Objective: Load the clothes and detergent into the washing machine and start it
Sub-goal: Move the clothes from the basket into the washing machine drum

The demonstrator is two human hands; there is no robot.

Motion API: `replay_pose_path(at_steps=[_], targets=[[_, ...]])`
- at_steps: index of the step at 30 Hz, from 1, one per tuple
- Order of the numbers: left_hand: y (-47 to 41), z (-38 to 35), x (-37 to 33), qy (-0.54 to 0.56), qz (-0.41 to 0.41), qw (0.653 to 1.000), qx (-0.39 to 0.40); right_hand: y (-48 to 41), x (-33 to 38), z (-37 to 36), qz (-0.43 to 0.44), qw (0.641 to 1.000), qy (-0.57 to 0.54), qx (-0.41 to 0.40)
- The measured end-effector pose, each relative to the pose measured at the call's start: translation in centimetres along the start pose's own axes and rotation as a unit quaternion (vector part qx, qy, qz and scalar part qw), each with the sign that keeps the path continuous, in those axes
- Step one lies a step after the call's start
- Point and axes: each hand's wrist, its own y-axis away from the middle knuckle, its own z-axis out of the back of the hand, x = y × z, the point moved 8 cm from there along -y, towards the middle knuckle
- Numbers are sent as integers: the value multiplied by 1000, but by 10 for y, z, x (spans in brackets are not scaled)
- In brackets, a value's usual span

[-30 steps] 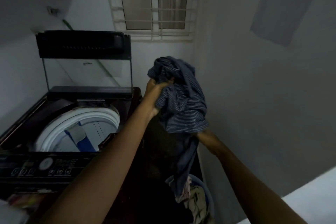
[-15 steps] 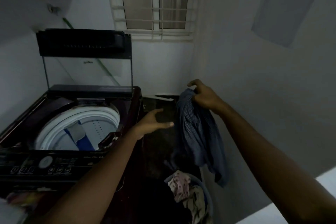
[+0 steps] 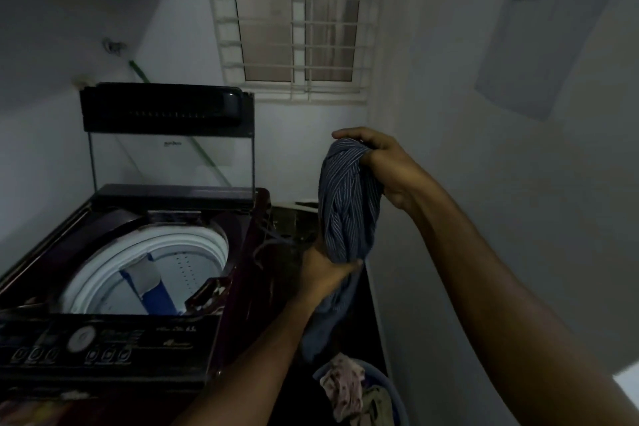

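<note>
A dark blue pin-striped garment [image 3: 347, 207] hangs in the air to the right of the top-loading washing machine [image 3: 238, 245]. My right hand [image 3: 383, 166] grips its bunched top. My left hand [image 3: 323, 273] holds the cloth lower down, with the rest trailing below my wrist. The machine's glass lid [image 3: 169, 152] stands upright. Its white drum [image 3: 155, 273] is exposed, with a blue and white piece inside. The control panel [image 3: 100, 344] with buttons and a dial faces me at the front.
A blue laundry basket [image 3: 394, 391] with more clothes [image 3: 345, 387] sits on the floor below my hands. A white wall rises close on the right, and a barred window [image 3: 294, 21] is behind the machine.
My left hand was free and reaching half a second ago; it now grasps the lower part of the garment. My right hand has kept its grip on the top and bunched the cloth tighter.
</note>
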Motion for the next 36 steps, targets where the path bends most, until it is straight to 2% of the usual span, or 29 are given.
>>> replay_pose_path(at_steps=[2,6,8,10,12,14,18,20,23,26,28,30,32,36], targets=[[-5,15,-8,-1,-19,999,-27,3,-7,18,2,999,-38,-37],[-18,55,-35,-25,-51,998,-20,22,-44,67,-22,994,-59,-85],[-25,73,-56,-38,-79,996,-31,38,-72,75,-48,998,-28,-31],[-33,82,-77,-68,-114,991,-29,58,-102,73,-99,992,39,69],[-38,85,-94,-106,-135,985,-21,77,-127,70,-183,956,158,167],[-40,85,-107,-145,-156,977,-15,83,-132,63,-226,928,231,187],[-36,72,-131,-227,-207,952,14,60,-96,13,-89,975,180,93],[-35,74,-141,-214,-214,953,24,49,-85,-19,-21,982,170,75],[-34,92,-150,-181,-215,958,62,34,-72,-31,40,987,157,-13],[-34,114,-136,-187,-195,953,135,22,-60,-27,81,984,135,-89],[-34,130,-113,-194,-159,955,156,16,-53,-32,91,986,76,-119],[-35,143,-91,-146,-114,969,164,13,-50,-43,96,984,19,-150],[-36,151,-80,-78,-88,984,137,11,-55,-56,94,980,-12,-174],[-35,169,-77,43,-60,997,6,15,-71,-84,94,966,-4,-241]])
